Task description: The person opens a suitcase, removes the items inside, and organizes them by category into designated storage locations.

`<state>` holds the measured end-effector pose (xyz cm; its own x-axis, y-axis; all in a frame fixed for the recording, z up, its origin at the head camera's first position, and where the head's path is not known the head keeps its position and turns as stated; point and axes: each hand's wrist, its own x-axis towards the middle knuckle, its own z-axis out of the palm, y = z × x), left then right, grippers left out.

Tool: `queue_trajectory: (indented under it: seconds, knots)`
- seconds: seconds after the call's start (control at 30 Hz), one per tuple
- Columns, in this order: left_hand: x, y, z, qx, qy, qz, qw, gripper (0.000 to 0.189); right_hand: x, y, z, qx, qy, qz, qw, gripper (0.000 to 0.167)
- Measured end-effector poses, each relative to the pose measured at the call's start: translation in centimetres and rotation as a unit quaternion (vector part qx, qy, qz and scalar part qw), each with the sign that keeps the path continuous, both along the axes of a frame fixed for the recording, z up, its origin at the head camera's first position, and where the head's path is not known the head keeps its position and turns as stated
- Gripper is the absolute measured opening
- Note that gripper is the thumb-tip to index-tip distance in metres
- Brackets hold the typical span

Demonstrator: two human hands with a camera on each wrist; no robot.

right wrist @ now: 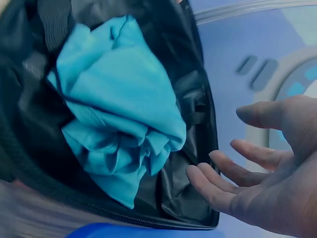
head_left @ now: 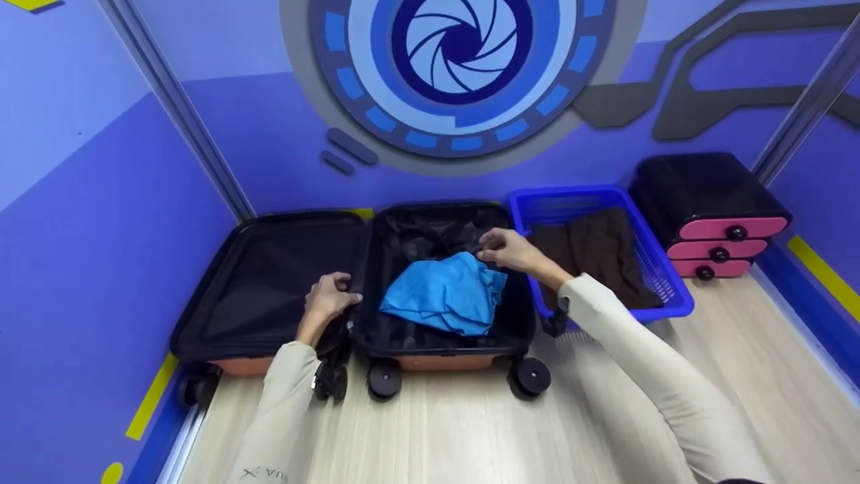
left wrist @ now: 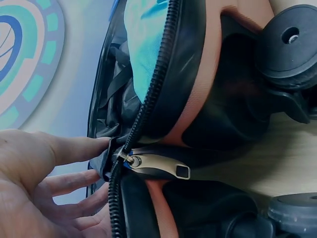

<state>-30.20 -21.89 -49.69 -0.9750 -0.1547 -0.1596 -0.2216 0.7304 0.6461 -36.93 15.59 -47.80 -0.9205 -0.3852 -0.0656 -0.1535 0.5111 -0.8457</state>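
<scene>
An open suitcase lies flat in the head view, its black lid half [head_left: 289, 275] on the left and its deeper half [head_left: 517, 323] beside it. A crumpled blue cloth [head_left: 443, 292] lies in the deeper half. At the seam between the halves, my left hand [head_left: 327, 296] pinches black fabric [left wrist: 102, 159] between thumb and forefinger. A zipper pull [left wrist: 158, 166] hangs right by those fingertips. My right hand [head_left: 507, 249] hovers over the suitcase's right rim with fingers relaxed and apart, holding nothing; the cloth is just to its left.
A blue plastic basket [head_left: 672, 306] with a dark brown cloth [head_left: 598, 252] inside stands right of the suitcase. Beyond it is a black drawer unit [head_left: 719, 181] with pink fronts. A patterned wall [head_left: 255, 134] rises behind. Suitcase wheels [head_left: 531, 376] face the near side.
</scene>
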Motion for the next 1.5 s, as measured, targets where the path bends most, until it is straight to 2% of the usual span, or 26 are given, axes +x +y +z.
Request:
queue_trajectory:
  seconds: [0.13, 0.27, 0.37, 0.5, 0.63, 0.7, 0.8, 0.93, 1.17, 1.33, 1.5]
  knots:
    - [-0.2, -0.1, 0.2, -0.005, 0.015, -0.005, 0.9999, 0.056, -0.9, -1.1, -0.3, 0.021, 0.001, 0.016, 0.9997, 0.047]
    - [-0.2, 0.0, 0.1, -0.002, 0.02, -0.002, 0.9998, 0.056, -1.3, -2.2, -1.3, 0.056, -0.06, 0.025, 0.9964, 0.063]
    - [-0.1, 0.0, -0.1, 0.006, 0.017, 0.002, 0.9998, 0.057, -1.3, -3.0, -2.6, 0.095, -0.091, 0.008, 0.9913, 0.073]
    - [0.1, 0.0, -0.6, 0.018, 0.019, 0.001, 0.9997, 0.057, -1.1, -3.5, -4.3, 0.13, -0.096, -0.023, 0.9866, 0.093]
    - [0.4, -0.1, -1.0, 0.029, 0.02, 0.003, 0.9994, 0.056, -1.2, -3.5, -5.0, 0.155, -0.103, -0.032, 0.982, 0.112]
    - [0.5, -0.2, -0.9, 0.033, 0.018, 0.007, 0.9993, 0.056, -1.2, -3.5, -5.1, 0.164, -0.113, -0.027, 0.9797, 0.115]
    - [0.6, -0.5, -0.7, 0.035, 0.015, 0.006, 0.9993, 0.056, -1.4, -3.7, -5.0, 0.169, -0.128, -0.014, 0.9772, 0.116]
    - [0.5, -0.8, -0.4, 0.039, 0.021, 0.003, 0.999, 0.056, -1.4, -4.1, -4.5, 0.178, -0.115, -0.007, 0.9772, 0.113]
    - [0.7, -0.9, -0.5, 0.036, 0.023, 0.012, 0.999, 0.056, -0.4, -4.7, -4.6, 0.158, -0.093, -0.032, 0.9824, 0.104]
    - [0.8, -0.6, -1.0, 0.04, 0.018, 0.005, 0.999, 0.055, 0.7, -4.6, -4.4, 0.121, -0.039, -0.02, 0.9917, 0.092]
    - [0.6, -0.6, -1.1, 0.042, 0.028, 0.003, 0.9987, 0.054, 1.5, -4.7, -3.3, 0.11, 0.008, 0.009, 0.9939, 0.09]
